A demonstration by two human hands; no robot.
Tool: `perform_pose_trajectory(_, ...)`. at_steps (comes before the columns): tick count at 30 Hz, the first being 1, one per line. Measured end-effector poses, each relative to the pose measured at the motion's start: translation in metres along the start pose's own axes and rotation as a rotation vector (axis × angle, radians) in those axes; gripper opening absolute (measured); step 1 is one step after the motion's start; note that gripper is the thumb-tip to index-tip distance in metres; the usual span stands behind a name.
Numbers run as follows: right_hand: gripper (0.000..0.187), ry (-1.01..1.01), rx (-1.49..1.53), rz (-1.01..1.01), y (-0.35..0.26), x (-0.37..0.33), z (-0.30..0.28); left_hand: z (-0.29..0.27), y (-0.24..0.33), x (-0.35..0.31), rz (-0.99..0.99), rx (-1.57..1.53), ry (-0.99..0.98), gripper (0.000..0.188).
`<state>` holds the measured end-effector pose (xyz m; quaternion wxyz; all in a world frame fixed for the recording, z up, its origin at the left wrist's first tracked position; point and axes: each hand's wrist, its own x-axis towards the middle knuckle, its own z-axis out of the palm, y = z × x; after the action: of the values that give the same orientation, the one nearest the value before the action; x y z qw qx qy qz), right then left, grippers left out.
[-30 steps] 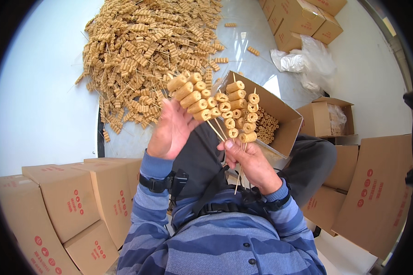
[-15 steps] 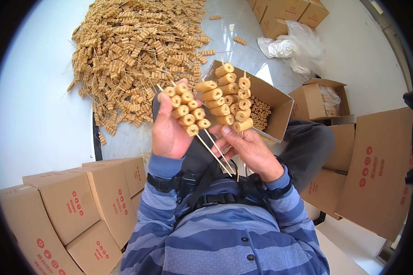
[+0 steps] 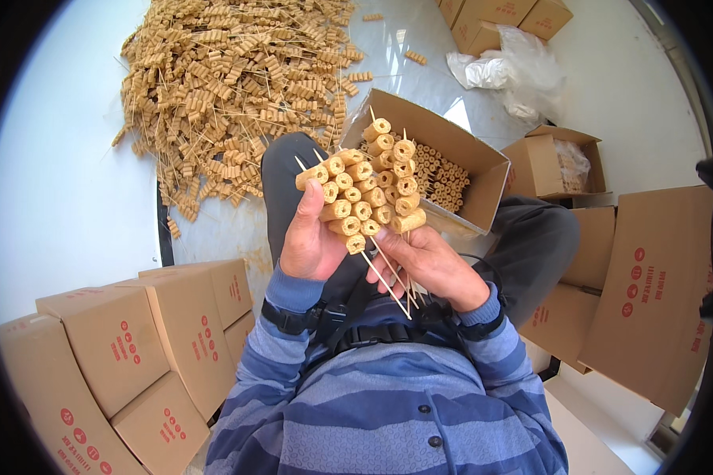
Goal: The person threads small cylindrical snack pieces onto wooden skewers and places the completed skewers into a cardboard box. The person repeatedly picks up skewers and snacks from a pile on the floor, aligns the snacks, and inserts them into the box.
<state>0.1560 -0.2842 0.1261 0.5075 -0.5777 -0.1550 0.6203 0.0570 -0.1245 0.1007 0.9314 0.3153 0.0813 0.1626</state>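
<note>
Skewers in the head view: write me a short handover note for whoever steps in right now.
Left hand: grips a fanned bunch of skewers threaded with tan rolls.
Right hand: fingers at the bare stick ends below the bunch, squaring them.
Open carton beside the knee already holds packed skewers.
Big loose pile lies on the floor ahead.
Done: one bunch gathered. Left: likely boxing it, and most of the pile.

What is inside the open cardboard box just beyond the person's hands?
The open box holds tan rolls packed in rows, ends facing out. The skewers held in front cover its left part, so the contents there stay hidden.
</note>
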Motion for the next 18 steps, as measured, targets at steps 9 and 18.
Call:
perform_pose_trajectory(9,0.048,-0.058,-0.036,-0.058,-0.008,-0.014,-0.004,-0.029,0.003,0.012,0.154,-0.269,0.177,0.061)
perform_pose_trajectory(18,0.049,-0.372,0.221,-0.042,-0.002,-0.007,-0.002,-0.015,-0.002,0.009,0.069,-0.436,0.112,0.073)
